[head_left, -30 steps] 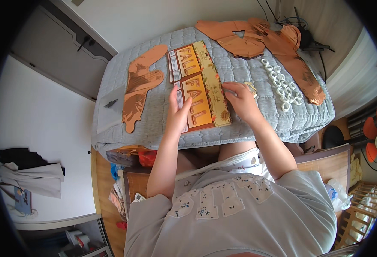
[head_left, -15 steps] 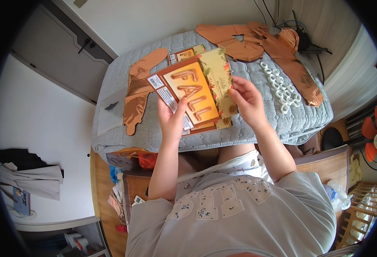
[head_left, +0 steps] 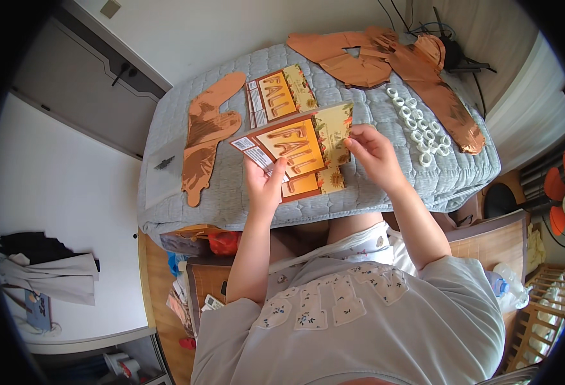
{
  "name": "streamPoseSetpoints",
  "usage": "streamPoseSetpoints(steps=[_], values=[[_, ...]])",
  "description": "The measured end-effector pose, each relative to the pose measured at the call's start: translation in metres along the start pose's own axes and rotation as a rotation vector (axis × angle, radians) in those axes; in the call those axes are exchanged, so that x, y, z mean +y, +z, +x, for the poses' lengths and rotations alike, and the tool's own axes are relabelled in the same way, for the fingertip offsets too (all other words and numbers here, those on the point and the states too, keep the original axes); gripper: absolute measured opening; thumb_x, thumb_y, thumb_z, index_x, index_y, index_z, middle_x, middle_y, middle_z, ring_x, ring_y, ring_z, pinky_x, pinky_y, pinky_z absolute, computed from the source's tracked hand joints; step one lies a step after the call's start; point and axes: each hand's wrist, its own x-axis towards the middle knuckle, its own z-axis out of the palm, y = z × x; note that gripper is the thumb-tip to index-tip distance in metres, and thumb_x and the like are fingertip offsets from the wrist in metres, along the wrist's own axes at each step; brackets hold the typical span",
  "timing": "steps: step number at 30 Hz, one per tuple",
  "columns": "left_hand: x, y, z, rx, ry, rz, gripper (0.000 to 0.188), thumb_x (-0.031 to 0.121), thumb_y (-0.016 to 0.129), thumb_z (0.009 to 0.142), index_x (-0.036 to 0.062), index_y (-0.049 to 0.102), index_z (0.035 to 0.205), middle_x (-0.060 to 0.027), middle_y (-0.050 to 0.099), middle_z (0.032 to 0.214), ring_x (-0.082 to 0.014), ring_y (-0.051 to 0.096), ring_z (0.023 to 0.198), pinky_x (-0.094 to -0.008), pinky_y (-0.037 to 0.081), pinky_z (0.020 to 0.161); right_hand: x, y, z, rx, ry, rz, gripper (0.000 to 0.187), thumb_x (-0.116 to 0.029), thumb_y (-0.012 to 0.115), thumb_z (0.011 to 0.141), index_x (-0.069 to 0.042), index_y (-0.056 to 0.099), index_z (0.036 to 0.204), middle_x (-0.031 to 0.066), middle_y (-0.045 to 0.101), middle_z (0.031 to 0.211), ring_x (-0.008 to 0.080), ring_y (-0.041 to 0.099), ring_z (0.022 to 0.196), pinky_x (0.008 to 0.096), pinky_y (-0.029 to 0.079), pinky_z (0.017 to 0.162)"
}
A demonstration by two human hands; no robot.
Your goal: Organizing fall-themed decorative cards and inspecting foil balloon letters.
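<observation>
left hand (head_left: 264, 183) pinched orange card pack (head_left: 295, 146) | right hand (head_left: 371, 154) pinched its edge, fingertips hidden | second pack (head_left: 276, 96) partly covered

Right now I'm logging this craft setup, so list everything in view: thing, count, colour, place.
Quilted cover: one, grey, spread over the work surface.
Held packet: one, orange card, lifted in both hands.
Second packet: one, orange, flat on the cover behind it.
Foil shapes: several, copper; one at left, more at the far right.
Small rings: many, white, right of the packets.
Fan: one, orange blades, far right.
Left hand: grips held packet's lower edge.
Right hand: pinches its right edge.
</observation>
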Motion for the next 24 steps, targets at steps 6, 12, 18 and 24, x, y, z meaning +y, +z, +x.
streamPoseSetpoints(steps=[6, 12, 18, 24], values=[[0.02, 0.01, 0.009, -0.09, -0.093, -0.012, 0.047, 0.008, 0.063, 0.098, -0.0016, 0.039, 0.137, -0.0109, 0.06, 0.126, -0.0141, 0.061, 0.109, -0.0308, 0.05, 0.095, -0.008, -0.011, -0.001, 0.076, 0.053, 0.031, 0.024, -0.005, 0.062, 0.098, 0.001, 0.057, 0.122, 0.0024, 0.067, 0.107, 0.0074, 0.062, 0.095, 0.0233, 0.051, 0.082], [0.033, 0.022, 0.023, -0.194, -0.186, 0.068, 0.038, 0.003, 0.06, 0.098, -0.0022, 0.042, 0.132, -0.0112, 0.06, 0.125, -0.0138, 0.059, 0.113, -0.0327, 0.05, 0.097, -0.019, -0.021, 0.001, 0.119, 0.286, 0.175, 0.03, -0.004, 0.062, 0.097, -0.002, 0.053, 0.125, -0.0001, 0.065, 0.098, 0.0066, 0.063, 0.088, 0.0221, 0.054, 0.071], [0.015, 0.02, 0.023, -0.145, -0.118, 0.035, 0.044, 0.004, 0.061, 0.098, -0.001, 0.04, 0.137, -0.0103, 0.06, 0.125, -0.0151, 0.06, 0.112, -0.0326, 0.049, 0.098, -0.02, -0.016, 0.004, 0.138, 0.178, 0.14, 0.026, -0.003, 0.061, 0.098, -0.001, 0.053, 0.123, 0.0022, 0.066, 0.104, 0.0091, 0.064, 0.095, 0.024, 0.054, 0.08], [0.0, -0.015, 0.004, -0.006, 0.002, 0.037, 0.055, 0.004, 0.063, 0.096, 0.001, 0.035, 0.143, -0.0095, 0.057, 0.129, -0.0169, 0.058, 0.115, -0.0329, 0.045, 0.1, -0.014, 0.022, 0.005, 0.037, 0.011, -0.009, 0.027, 0.003, 0.055, 0.099, 0.0, 0.052, 0.126, 0.0041, 0.063, 0.112, 0.0097, 0.06, 0.104, 0.0254, 0.049, 0.09]])
